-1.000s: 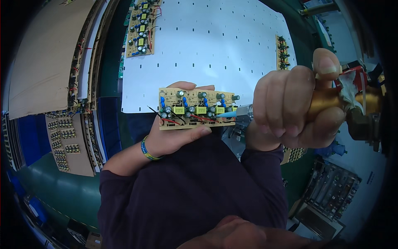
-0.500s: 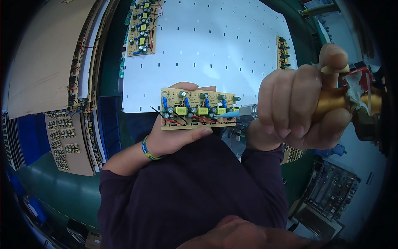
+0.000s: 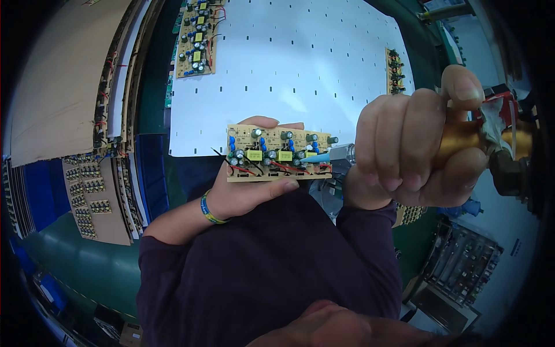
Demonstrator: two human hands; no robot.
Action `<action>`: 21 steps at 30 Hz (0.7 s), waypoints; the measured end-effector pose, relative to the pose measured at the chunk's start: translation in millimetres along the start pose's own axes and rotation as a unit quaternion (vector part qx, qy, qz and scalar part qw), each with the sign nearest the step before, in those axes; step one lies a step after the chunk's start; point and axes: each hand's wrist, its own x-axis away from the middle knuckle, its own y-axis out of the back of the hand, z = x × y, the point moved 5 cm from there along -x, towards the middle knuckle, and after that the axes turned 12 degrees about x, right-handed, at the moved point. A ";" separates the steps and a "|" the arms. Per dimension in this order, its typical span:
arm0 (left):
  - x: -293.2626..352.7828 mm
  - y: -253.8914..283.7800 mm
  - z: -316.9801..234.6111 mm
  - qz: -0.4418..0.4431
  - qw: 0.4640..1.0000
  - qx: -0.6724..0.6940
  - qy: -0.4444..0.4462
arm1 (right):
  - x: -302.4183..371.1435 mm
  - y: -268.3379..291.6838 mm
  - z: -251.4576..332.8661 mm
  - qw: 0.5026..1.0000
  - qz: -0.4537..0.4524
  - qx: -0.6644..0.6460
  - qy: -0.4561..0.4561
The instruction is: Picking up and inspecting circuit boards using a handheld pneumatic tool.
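Note:
My left hand [image 3: 240, 199] is closed round a tan circuit board [image 3: 277, 147], thumb along its near edge and fingers behind the far edge. The board carries yellow transformers, dark capacitors, blue discs and red and black wires. On the right, my right hand [image 3: 407, 144] grips a glue dispensing gun [image 3: 462, 139] with a gold-coloured body. Its blue tapered nozzle [image 3: 317, 158] points left, with the tip over the components right of the board's middle. Whether the tip touches them, I cannot tell.
Beyond the board lies a white slotted sheet [image 3: 289, 63]. More circuit boards [image 3: 198, 49] rest at its left edge, and another board [image 3: 395, 70] at its right. Cardboard layers with boards between them [image 3: 75, 75] stand at left. A metal fitting [image 3: 509, 173] joins the gun at far right.
The circuit board has shifted slightly right and down in my left hand. My right hand and the glue dispensing gun have moved slightly left, bringing the nozzle a little further over the board.

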 end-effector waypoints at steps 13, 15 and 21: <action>0.2 -4.7 3.0 0.029 0.999 -0.020 -0.019 | -4.9 -0.9 -1.0 0.999 -0.003 0.003 0.034; 1.0 -5.4 2.9 0.033 0.999 -0.008 -0.023 | -6.2 -0.8 -2.2 1.000 0.006 0.010 0.027; 0.8 -6.2 1.4 0.047 0.999 -0.016 -0.021 | -6.8 -2.3 -6.8 1.000 0.014 0.012 0.016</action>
